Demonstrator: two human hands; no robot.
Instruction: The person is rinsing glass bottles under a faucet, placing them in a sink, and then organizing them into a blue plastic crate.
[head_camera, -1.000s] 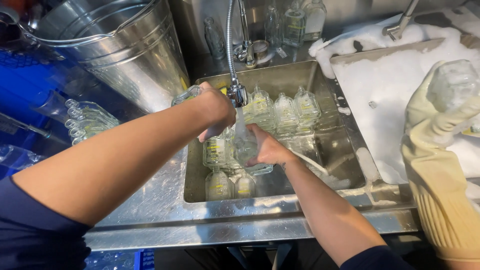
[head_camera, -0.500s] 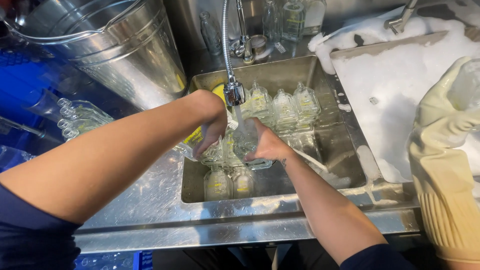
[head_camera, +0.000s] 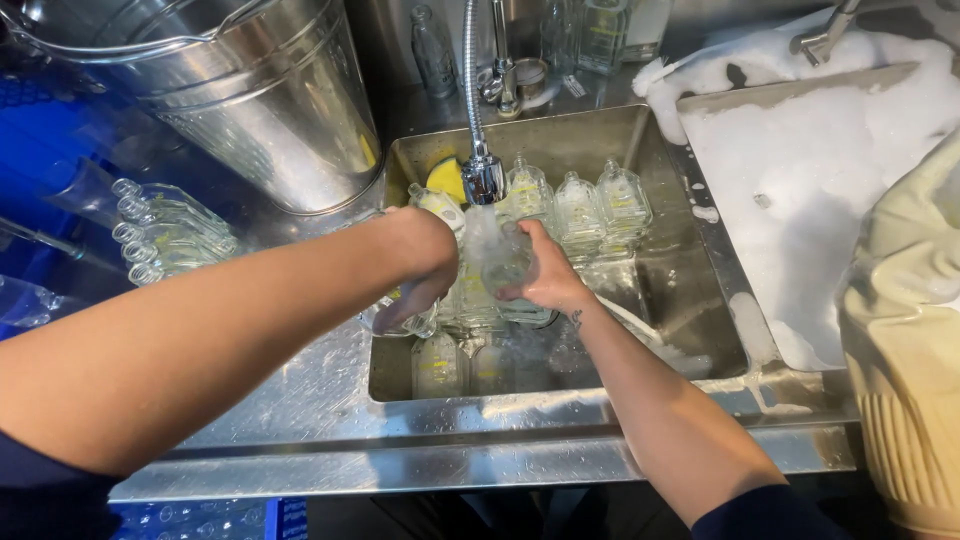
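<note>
The clear glass bottle (head_camera: 512, 272) sits at the centre of the frame, directly under the flexible steel spray tap (head_camera: 484, 175), so that running water strikes it. The right hand (head_camera: 548, 278) closes its grip around this bottle from the right side. The left hand (head_camera: 425, 278) wraps a second clear glass bottle (head_camera: 405, 320) at the sink's left wall, away from the stream. More clear bottles (head_camera: 580, 205) stand upright in the steel sink (head_camera: 690, 300). A galvanised metal bucket (head_camera: 250, 100) occupies the upper left; a foam-filled basin (head_camera: 800, 190) lies right, beside another person's yellow rubber glove (head_camera: 905, 350).
</note>
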